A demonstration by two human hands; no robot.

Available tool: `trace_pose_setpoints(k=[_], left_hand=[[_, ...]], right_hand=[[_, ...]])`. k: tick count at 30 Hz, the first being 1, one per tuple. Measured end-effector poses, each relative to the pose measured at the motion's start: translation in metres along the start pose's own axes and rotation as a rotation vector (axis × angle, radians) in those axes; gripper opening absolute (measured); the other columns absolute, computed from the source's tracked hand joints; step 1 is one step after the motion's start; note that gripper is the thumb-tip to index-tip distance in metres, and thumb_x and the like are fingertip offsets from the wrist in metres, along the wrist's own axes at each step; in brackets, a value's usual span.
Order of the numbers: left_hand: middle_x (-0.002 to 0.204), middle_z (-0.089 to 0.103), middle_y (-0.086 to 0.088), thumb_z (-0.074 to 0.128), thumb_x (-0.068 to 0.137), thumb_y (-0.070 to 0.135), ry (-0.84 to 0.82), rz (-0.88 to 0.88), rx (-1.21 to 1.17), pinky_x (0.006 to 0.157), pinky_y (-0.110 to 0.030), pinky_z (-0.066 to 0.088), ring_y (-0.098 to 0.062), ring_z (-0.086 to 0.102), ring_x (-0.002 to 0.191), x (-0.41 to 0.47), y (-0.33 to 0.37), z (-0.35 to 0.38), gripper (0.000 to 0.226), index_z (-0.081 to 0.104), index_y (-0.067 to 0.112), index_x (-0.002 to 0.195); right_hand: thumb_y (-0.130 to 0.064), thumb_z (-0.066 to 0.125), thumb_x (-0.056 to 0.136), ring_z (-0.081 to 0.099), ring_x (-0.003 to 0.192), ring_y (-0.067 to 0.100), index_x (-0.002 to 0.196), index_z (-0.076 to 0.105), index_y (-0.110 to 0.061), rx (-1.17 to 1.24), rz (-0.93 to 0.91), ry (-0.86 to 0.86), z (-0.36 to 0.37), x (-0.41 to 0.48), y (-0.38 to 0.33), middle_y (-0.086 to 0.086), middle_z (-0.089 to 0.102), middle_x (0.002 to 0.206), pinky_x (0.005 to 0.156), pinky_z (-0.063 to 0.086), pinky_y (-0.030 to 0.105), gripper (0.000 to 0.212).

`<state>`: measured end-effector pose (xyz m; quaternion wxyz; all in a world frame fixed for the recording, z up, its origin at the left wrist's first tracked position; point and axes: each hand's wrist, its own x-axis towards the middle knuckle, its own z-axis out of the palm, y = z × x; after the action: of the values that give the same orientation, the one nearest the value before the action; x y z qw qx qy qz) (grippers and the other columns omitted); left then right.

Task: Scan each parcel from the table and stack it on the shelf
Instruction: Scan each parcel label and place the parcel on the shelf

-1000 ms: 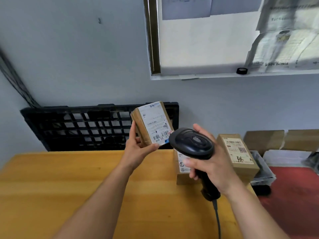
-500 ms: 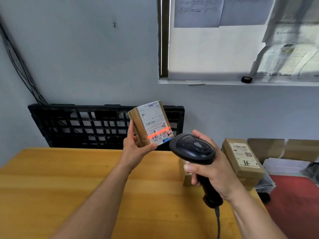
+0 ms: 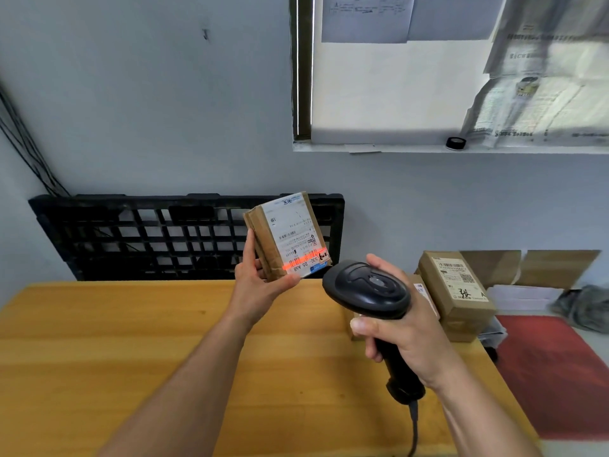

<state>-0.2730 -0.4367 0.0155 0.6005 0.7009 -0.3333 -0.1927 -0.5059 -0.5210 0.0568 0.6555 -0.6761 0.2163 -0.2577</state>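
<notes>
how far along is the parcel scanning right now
Done: nothing confirmable; no shelf or stacked parcels in view. In hand: the left hand holds up a small parcel while the right hand aims the scanner, whose red line crosses the label's barcode. Left: shelving this one, then a labelled parcel and a second parcel, partly hidden behind the right hand, both at the table's right end.

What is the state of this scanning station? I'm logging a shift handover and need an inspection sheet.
Surface: wooden table, yellow top.
Job's things: held parcel, red scan line on its barcode; scanner; waiting parcels at the table's right edge.
Clutter: small black round object on the window ledge.
Hands: left hand grips the held parcel; right hand grips the scanner.
Cables: scanner cord hangs down; black cables on the left wall.
Surroundings: black pallet against the wall; red floor mat.
</notes>
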Motion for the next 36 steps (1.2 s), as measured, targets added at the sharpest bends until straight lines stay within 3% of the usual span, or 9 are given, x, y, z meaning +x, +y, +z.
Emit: trace_pose_setpoints(k=[8,12,18,23,28,31,33,36], left_hand=[[0.137,0.049,-0.007,0.085,0.070,0.011,0.066,-0.003,0.042,0.101,-0.040,0.049,-0.017,0.054,0.120,-0.019,0.000,-0.005,0.120,0.003,0.037,0.154],[0.139,0.039,-0.008,0.089,0.060,0.030,0.135,-0.054,0.086,0.101,-0.047,0.048,-0.019,0.050,0.120,-0.036,0.004,-0.003,0.125,0.003,0.054,0.148],[0.142,0.038,-0.008,0.086,0.069,0.014,0.194,-0.061,0.103,0.087,-0.026,0.050,-0.016,0.051,0.118,-0.057,0.007,0.007,0.121,0.003,0.046,0.151],[0.139,0.040,-0.006,0.088,0.060,0.027,0.287,-0.087,0.154,0.098,-0.049,0.050,-0.021,0.050,0.119,-0.082,0.015,0.011,0.123,0.004,0.058,0.145],[0.142,0.037,-0.006,0.087,0.058,0.030,0.379,-0.124,0.191,0.100,-0.051,0.048,-0.021,0.050,0.119,-0.111,0.015,0.007,0.124,0.004,0.059,0.145],[0.141,0.041,-0.007,0.085,0.052,0.044,0.469,-0.157,0.224,0.100,-0.053,0.047,-0.023,0.051,0.119,-0.135,0.012,-0.002,0.123,0.003,0.065,0.141],[0.141,0.042,-0.006,0.084,0.053,0.047,0.534,-0.171,0.235,0.099,-0.049,0.048,-0.021,0.051,0.119,-0.154,0.011,-0.009,0.122,0.003,0.061,0.144],[0.136,0.050,-0.002,0.084,0.067,0.034,0.619,-0.182,0.220,0.089,-0.029,0.048,-0.012,0.055,0.113,-0.187,0.012,-0.019,0.115,0.005,0.051,0.148]], right_hand=[[-0.030,0.087,0.053,0.060,0.050,0.032,0.139,0.043,-0.045,0.017,-0.010,-0.059,0.002,-0.012,0.003,0.010,0.072,0.101,0.047,0.051,0.037,0.098],[-0.031,0.084,0.056,0.061,0.051,0.029,0.142,0.036,-0.044,0.048,-0.065,-0.141,-0.008,-0.014,-0.010,0.019,0.073,0.094,0.046,0.050,0.035,0.099],[-0.019,0.084,0.063,0.061,0.049,0.029,0.145,0.037,-0.037,0.054,-0.105,-0.233,-0.025,-0.016,-0.012,0.011,0.072,0.098,0.048,0.052,0.038,0.097],[-0.012,0.081,0.065,0.060,0.051,0.031,0.143,0.037,-0.036,0.048,-0.107,-0.310,-0.035,-0.017,-0.004,0.011,0.072,0.102,0.051,0.053,0.044,0.093],[-0.012,0.086,0.065,0.060,0.050,0.031,0.145,0.035,-0.034,0.087,-0.110,-0.406,-0.033,-0.015,0.003,0.011,0.072,0.101,0.047,0.053,0.039,0.097],[-0.012,0.084,0.065,0.060,0.052,0.029,0.146,0.033,-0.033,0.105,-0.115,-0.467,-0.023,-0.014,0.009,0.009,0.072,0.104,0.048,0.053,0.040,0.099],[-0.014,0.082,0.064,0.061,0.052,0.029,0.147,0.032,-0.034,0.098,-0.122,-0.507,-0.014,-0.014,0.014,0.014,0.071,0.099,0.047,0.053,0.039,0.100],[-0.016,0.083,0.063,0.061,0.053,0.030,0.142,0.035,-0.043,0.084,-0.135,-0.590,0.005,-0.014,0.015,0.019,0.070,0.092,0.049,0.053,0.039,0.096]])
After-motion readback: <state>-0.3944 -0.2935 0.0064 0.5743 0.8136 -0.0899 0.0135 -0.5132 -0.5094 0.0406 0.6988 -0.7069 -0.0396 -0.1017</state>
